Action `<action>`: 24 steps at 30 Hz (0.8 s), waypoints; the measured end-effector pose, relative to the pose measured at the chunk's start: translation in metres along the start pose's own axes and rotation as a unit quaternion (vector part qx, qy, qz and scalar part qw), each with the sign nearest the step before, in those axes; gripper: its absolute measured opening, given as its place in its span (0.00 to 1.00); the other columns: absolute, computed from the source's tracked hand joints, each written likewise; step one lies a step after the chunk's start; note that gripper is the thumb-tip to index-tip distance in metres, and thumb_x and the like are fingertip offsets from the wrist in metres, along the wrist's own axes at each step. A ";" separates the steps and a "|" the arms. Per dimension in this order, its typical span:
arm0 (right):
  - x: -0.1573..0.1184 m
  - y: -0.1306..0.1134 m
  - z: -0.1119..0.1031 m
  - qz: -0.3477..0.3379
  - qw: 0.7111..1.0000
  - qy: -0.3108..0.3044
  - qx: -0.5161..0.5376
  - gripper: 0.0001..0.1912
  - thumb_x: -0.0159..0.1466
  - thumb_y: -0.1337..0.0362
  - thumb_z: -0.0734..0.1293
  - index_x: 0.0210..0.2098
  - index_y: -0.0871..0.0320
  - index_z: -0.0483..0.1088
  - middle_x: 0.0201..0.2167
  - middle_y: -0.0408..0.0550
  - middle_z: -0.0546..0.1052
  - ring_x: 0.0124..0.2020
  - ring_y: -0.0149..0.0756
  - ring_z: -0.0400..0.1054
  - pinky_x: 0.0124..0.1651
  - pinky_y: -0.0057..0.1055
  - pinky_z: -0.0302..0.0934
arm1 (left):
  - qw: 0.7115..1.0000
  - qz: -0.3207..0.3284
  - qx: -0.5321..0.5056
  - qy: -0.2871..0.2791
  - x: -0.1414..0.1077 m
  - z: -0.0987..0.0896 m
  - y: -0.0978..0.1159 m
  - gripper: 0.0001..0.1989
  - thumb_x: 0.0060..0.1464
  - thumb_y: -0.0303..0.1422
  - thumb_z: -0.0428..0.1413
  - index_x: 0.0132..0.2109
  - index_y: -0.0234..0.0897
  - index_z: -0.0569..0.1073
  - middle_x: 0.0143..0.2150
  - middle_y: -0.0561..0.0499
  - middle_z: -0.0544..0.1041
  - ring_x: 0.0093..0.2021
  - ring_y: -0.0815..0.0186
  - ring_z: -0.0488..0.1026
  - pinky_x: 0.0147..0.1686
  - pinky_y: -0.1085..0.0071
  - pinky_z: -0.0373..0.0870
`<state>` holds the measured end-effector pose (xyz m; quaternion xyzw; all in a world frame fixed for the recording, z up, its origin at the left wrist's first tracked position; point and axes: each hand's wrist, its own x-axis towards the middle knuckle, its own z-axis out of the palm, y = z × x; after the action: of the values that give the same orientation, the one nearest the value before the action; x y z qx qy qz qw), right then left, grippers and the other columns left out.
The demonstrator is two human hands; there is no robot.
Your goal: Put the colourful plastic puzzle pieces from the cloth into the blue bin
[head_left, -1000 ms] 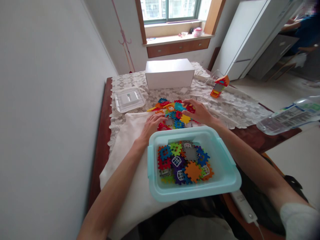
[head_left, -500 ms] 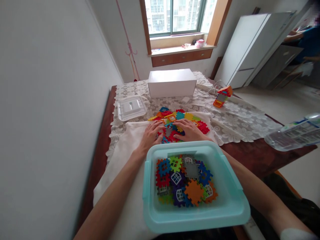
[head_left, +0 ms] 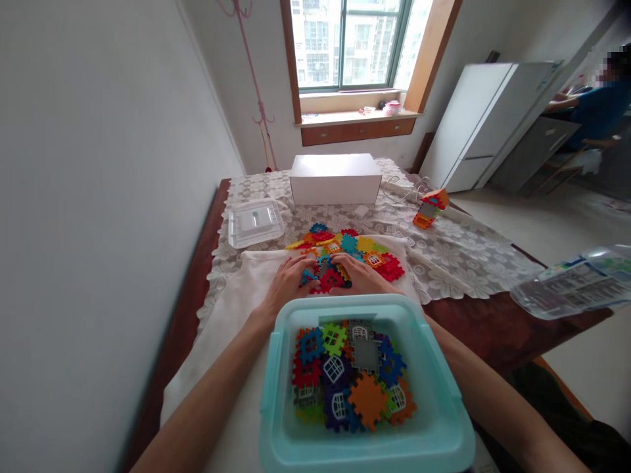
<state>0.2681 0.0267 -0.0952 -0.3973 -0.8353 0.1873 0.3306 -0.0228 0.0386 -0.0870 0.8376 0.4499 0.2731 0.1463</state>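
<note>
Both hands reach over a heap of colourful interlocking plastic pieces [head_left: 367, 244] on a white cloth. My left hand [head_left: 290, 281] curves around the heap's left edge, its fingers touching blue pieces. My right hand [head_left: 359, 276] rests on the heap's near side, fingers curled over red and yellow pieces. Whether either hand grips a piece is too small to tell. Between my forearms, nearer to me, stands a light teal bin [head_left: 438, 394], with more pieces in it, among them an orange one [head_left: 368, 399] and a grey one [head_left: 365, 353].
A white box [head_left: 335, 189] stands at the back of the lace-covered table, with a clear lid [head_left: 256, 225] to its left. An assembled block tower [head_left: 430, 209] is at the right. A large plastic bottle [head_left: 572, 282] lies at the right edge. A person in blue sits far right.
The camera view has shifted, so the room appears lower. My fingers have curled inward around pieces at the near side of the heap. The bin's contents look the same.
</note>
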 end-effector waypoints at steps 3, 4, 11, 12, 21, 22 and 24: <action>0.003 -0.004 0.002 -0.023 1.000 -0.002 -0.006 0.26 0.74 0.65 0.76 0.68 0.42 0.72 0.71 0.54 0.82 0.72 0.55 0.81 0.75 0.60 0.79 | 1.000 0.013 -0.022 0.011 -0.001 0.000 0.001 0.23 0.68 0.32 0.70 0.68 0.45 0.82 0.61 0.44 0.91 0.71 0.45 0.84 0.82 0.36 0.69; 0.004 -0.004 0.003 -0.026 1.000 0.000 -0.010 0.24 0.76 0.65 0.74 0.68 0.42 0.73 0.70 0.54 0.82 0.71 0.55 0.82 0.74 0.59 0.80 | 0.999 0.014 -0.031 0.015 -0.001 0.001 0.001 0.23 0.68 0.31 0.69 0.68 0.45 0.82 0.58 0.45 0.92 0.69 0.46 0.85 0.81 0.37 0.71; 0.006 0.009 0.006 -0.039 0.997 0.062 0.006 0.30 0.75 0.74 0.63 0.71 0.42 0.73 0.66 0.55 0.85 0.64 0.53 0.86 0.66 0.56 0.84 | 0.997 0.006 -0.058 0.041 -0.002 0.005 -0.004 0.28 0.68 0.30 0.68 0.72 0.45 0.79 0.53 0.46 0.92 0.61 0.47 0.87 0.72 0.42 0.79; 0.006 0.012 0.007 -0.040 0.997 0.069 0.010 0.29 0.75 0.74 0.63 0.69 0.42 0.75 0.63 0.54 0.86 0.62 0.52 0.87 0.64 0.55 0.85 | 0.997 0.003 -0.057 0.044 -0.002 0.005 -0.005 0.28 0.67 0.30 0.68 0.72 0.45 0.79 0.53 0.45 0.92 0.60 0.46 0.87 0.71 0.42 0.80; 0.007 0.010 0.008 -0.033 0.993 0.109 0.044 0.16 0.78 0.66 0.68 0.61 0.44 0.79 0.56 0.54 0.88 0.57 0.54 0.88 0.64 0.55 0.84 | 0.990 -0.020 -0.124 0.062 -0.003 0.007 -0.004 0.25 0.66 0.37 0.72 0.68 0.45 0.83 0.57 0.42 0.91 0.56 0.48 0.89 0.62 0.50 0.85; 0.006 0.007 0.006 -0.048 0.994 0.091 0.042 0.20 0.77 0.65 0.70 0.65 0.42 0.78 0.60 0.54 0.88 0.62 0.56 0.87 0.69 0.58 0.82 | 0.990 -0.017 -0.123 0.060 -0.003 0.008 -0.005 0.23 0.66 0.37 0.72 0.66 0.45 0.84 0.57 0.41 0.91 0.57 0.47 0.88 0.62 0.49 0.85; 0.005 0.001 0.001 -0.077 0.996 0.040 0.031 0.30 0.74 0.62 0.76 0.74 0.38 0.75 0.70 0.54 0.85 0.71 0.58 0.82 0.77 0.62 0.76 | 0.992 -0.009 -0.110 0.057 -0.003 0.007 -0.005 0.19 0.67 0.38 0.71 0.62 0.44 0.85 0.58 0.41 0.90 0.58 0.45 0.88 0.61 0.48 0.86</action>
<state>0.2657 0.0309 -0.0948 -0.3287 -0.8432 0.1717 0.3892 -0.0228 0.0391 -0.0961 0.7959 0.4319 0.3665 0.2138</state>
